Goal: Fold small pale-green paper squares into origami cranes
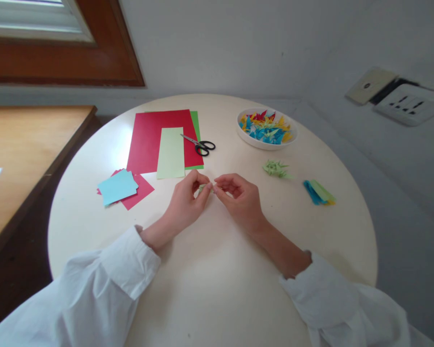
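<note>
At the middle of the round table, my left hand [188, 197] and my right hand [240, 197] meet fingertip to fingertip. Between them they pinch a small piece of folded light green paper [201, 188], mostly covered by my fingers. Its exact shape is hidden. Just beyond my left hand lies a pale green paper strip [170, 154] on top of a large red sheet [144, 140]. Black-handled scissors [201, 147] rest partly on that red sheet. To the right of my right hand sits a small heap of light green folded paper pieces [276, 168].
A white round dish [264, 144] at the back right holds many coloured folded papers. Blue, green and yellow paper pieces [318, 193] lie at the right. Light blue and red cut squares [118, 187] are stacked at the left. A wall with a socket [405, 103] borders the white table [217, 289].
</note>
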Motion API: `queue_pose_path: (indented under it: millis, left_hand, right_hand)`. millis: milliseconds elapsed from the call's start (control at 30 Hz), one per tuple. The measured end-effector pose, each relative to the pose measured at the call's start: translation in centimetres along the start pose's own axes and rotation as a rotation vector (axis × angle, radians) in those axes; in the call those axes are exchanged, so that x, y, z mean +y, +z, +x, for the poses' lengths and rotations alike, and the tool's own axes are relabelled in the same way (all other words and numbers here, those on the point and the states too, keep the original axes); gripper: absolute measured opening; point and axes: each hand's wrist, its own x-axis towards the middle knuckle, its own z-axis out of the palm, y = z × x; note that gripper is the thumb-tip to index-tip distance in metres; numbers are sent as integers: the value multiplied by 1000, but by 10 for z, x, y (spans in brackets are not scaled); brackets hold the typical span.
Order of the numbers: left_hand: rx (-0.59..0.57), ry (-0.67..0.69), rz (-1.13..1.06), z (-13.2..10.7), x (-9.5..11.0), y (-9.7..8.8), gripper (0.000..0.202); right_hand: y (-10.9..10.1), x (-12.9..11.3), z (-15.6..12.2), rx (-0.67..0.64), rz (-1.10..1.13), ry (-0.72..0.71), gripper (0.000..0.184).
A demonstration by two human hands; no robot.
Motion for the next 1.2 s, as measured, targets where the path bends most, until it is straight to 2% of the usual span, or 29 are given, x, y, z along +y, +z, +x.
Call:
queue_pose_path:
  millis: [133,200,400,633,767,1200]
  left_hand:
    - [60,81,122,2,4,-3,5]
    - [82,49,175,2,5,-4,6]
    - [11,-105,103,2,4,-3,13]
    - [2,-117,-49,2,0,-1,11]
    - [27,-130,-123,3,-1,0,12]
    - [21,-215,-222,2,8,1,10]
  right_hand:
    - [-3,1,1,21,-63,-35,10]
    - [-4,2,2,34,-94,-46,9]
    - [-5,2,3,78,-183,-114,7]
    - [-6,1,2,66,-258,-203,4]
    - [-7,0,3,97,-284,-220,9]
    - [-8,2,3,111,-421,-343,5]
